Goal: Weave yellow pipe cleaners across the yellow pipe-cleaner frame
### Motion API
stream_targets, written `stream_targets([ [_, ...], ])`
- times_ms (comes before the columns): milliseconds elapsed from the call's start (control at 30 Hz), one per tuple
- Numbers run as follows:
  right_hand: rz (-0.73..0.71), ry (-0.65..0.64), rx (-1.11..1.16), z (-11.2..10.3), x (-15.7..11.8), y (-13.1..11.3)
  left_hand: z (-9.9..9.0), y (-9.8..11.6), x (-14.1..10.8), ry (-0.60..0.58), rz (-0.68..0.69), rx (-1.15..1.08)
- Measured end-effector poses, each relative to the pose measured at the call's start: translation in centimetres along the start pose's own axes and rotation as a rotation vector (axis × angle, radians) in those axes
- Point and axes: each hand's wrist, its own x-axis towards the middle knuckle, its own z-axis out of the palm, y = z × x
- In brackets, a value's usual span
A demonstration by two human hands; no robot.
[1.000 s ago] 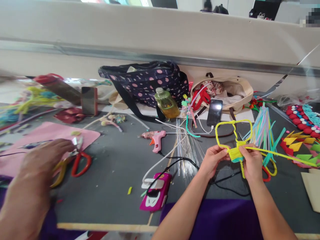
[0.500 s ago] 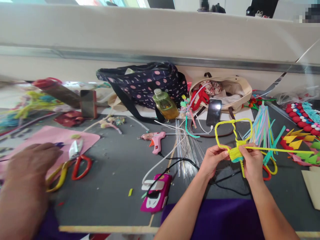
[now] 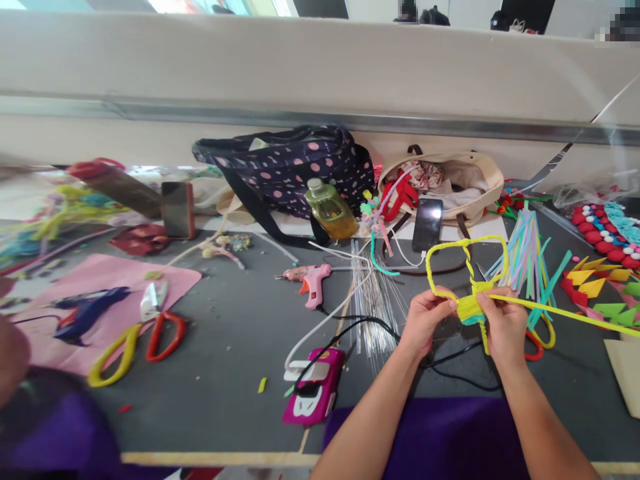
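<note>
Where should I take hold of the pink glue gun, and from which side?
Probably by its handle, coming from the near side of the table: the pink glue gun lies flat with its handle pointing toward the person. The nozzle points left and may be hot, so avoid gripping there.

Strip bundle (image 3: 523,257) right of frame (image 3: 470,308)
</note>
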Motion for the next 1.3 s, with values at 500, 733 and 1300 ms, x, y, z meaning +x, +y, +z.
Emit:
stream_targets([
  [500,-0.484,-0.115,-0.399,0.0,-1.7,-0.4,0.7,-0.4,-0.1,0.231,0.085,0.088],
  [733,-0.428,-0.064,-0.406,-0.1,-0.9,-0.2,0.5,-0.2,0.1,0.179,-0.014,0.035],
  [1300,-0.816,-0.259,-0.647,-0.2,-2.0,-0.3,0.3,-0.6,0.0,0.33,0.084,0.163],
])
